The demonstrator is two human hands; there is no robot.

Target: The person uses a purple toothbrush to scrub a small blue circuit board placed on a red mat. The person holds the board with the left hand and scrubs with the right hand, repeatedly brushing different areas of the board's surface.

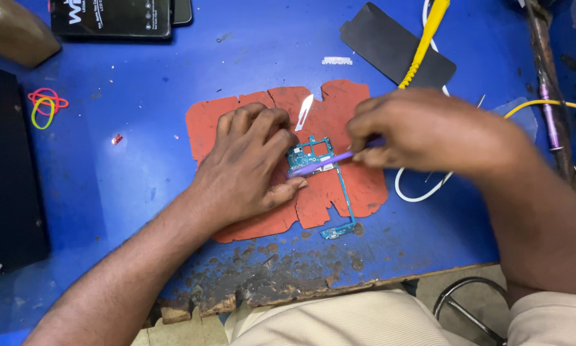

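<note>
While rubber bands [44,107] lie far left on the blue worktop [140,179], the bare circuit board [313,157] already sits out of any casing on the torn red mat [339,192]; work on it looks underway, not finished. Left hand [253,163] presses down, fingers curled against the board's left edge, holding nothing. Right hand [429,131] pinches closed on a purple tool [320,163], its tip on the board.

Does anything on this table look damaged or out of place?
Yes. The red mat under the circuit board is torn, with ragged edges. The blue table is scorched and chipped along its front edge, near the person. A loose blade lies bare on the mat.
</note>
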